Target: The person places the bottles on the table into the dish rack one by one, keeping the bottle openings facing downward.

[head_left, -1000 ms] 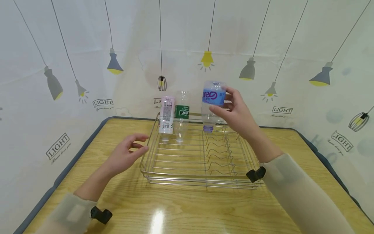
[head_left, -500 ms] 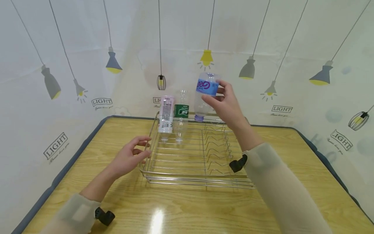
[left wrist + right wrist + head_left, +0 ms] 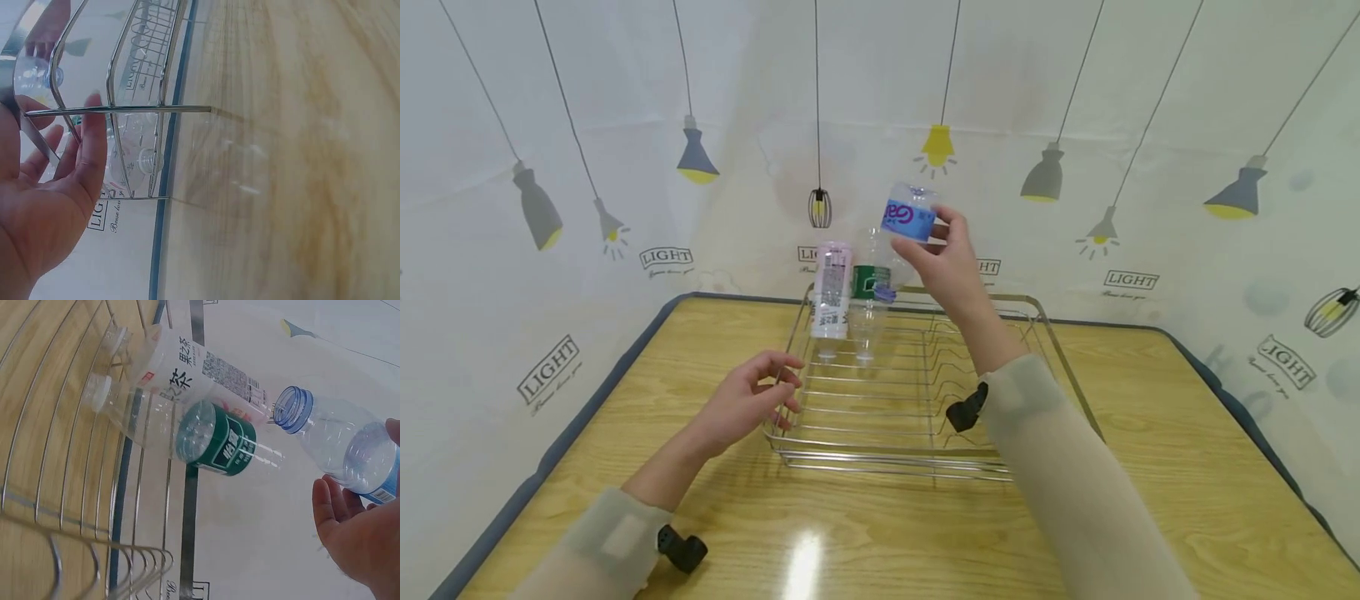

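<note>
My right hand (image 3: 943, 254) holds a clear plastic bottle (image 3: 908, 221) upside down by its blue label, above the back of a wire dish rack (image 3: 865, 450). In the right wrist view, the bottle's blue neck (image 3: 294, 409) is uncapped and points down toward the rack. Two upturned bottles stand neck down at the rack's back left: a pink-and-white labelled bottle (image 3: 831, 287) and a green-labelled clear bottle (image 3: 867, 321). The held bottle's neck overlaps the green label in the head view. My left hand (image 3: 748, 404) is at the rack's left rim, fingers loosely bent around the wires.
The rack stands on a wood-grain table (image 3: 865, 542). Wavy wire dividers (image 3: 951, 362) run along its right part. Behind the table hangs a pale curtain (image 3: 737, 183) printed with lamps.
My right hand has carried the upturned bottle left and slightly up, toward the two standing bottles. My left hand has moved right, its fingers now reaching the rack's left rim.
</note>
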### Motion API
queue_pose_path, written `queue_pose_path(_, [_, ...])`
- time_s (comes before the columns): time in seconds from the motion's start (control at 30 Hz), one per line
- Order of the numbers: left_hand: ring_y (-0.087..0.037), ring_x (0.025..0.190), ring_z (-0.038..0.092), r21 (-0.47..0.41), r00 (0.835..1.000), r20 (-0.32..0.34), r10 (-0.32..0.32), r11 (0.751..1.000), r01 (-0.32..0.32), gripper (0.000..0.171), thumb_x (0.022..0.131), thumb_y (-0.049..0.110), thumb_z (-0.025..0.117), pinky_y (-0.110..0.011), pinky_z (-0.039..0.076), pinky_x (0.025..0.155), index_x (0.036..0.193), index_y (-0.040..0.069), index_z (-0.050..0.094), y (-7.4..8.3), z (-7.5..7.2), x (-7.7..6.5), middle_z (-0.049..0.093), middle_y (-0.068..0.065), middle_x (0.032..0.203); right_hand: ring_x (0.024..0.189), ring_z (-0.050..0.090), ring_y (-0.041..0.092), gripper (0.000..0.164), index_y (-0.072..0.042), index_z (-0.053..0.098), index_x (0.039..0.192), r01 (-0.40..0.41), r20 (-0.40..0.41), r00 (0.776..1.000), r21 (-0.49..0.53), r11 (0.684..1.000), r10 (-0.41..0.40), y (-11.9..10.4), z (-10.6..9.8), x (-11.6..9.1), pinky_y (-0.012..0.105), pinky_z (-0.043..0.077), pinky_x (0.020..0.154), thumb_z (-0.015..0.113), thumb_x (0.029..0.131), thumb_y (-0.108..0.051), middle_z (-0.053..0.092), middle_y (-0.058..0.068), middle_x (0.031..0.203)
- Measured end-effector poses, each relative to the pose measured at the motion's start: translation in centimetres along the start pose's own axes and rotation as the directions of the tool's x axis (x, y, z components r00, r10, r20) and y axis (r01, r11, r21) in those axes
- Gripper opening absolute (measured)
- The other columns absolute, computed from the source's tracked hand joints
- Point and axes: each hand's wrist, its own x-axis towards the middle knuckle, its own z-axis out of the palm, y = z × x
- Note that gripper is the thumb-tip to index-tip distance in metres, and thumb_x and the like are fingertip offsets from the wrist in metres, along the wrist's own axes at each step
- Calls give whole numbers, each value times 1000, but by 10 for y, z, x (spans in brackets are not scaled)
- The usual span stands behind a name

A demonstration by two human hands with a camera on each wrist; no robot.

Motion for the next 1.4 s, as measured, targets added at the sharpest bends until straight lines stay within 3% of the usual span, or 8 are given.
queue_pose_path(0.37, [-18, 92, 72, -63, 1000, 17, 26, 998, -25, 45, 110, 8, 60, -36, 67, 67, 150, -7, 49, -3, -1, -1, 59, -27, 121, 133, 61, 25, 89, -21, 30, 169, -31, -63, 997, 44, 999, 34, 19, 22, 14, 40, 58, 107, 82, 99, -36, 51, 12, 154])
queue_pose_path(0.73, [-19, 92, 72, -60, 1000, 22, 22, 998, -21, 41, 110, 10, 62, -36, 67, 67, 148, -1, 53, -4, -1, 1, 58, -30, 120, 131, 60, 25, 88, -24, 31, 169, -49, -107, 993, 62, 997, 56, 38, 20, 18, 41, 57, 110, 82, 99, -34, 52, 12, 152])
queue_pose_path(0.93, [-19, 92, 73, -62, 1000, 24, 17, 998, -16, 46, 110, 10, 61, -37, 67, 67, 152, -5, 49, -3, -2, 0, 59, -30, 120, 135, 57, 26, 89, -24, 27, 171, -82, -110, 990, 28, 996, 84, 48, 13, 18, 44, 56, 112, 80, 100, -36, 49, 12, 156])
queue_pose_path(1.17, [-19, 92, 73, -53, 1000, 21, 0, 999, 1, 42, 110, 11, 63, -37, 68, 68, 150, 2, 53, -1, -2, -1, 57, -33, 124, 135, 59, 31, 88, -22, 27, 170, -139, -112, 985, -55, 989, 132, 56, 5, 17, 47, 56, 112, 80, 100, -32, 51, 15, 155])
queue_pose_path(1.4, [-19, 92, 72, -52, 1000, 25, -15, 999, 17, 44, 110, 13, 63, -38, 68, 68, 151, 2, 51, -3, -1, -1, 56, -34, 125, 140, 58, 34, 92, -20, 23, 172, -208, -88, 976, -137, 969, 197, 66, -1, 15, 50, 54, 117, 79, 100, -32, 48, 18, 161])
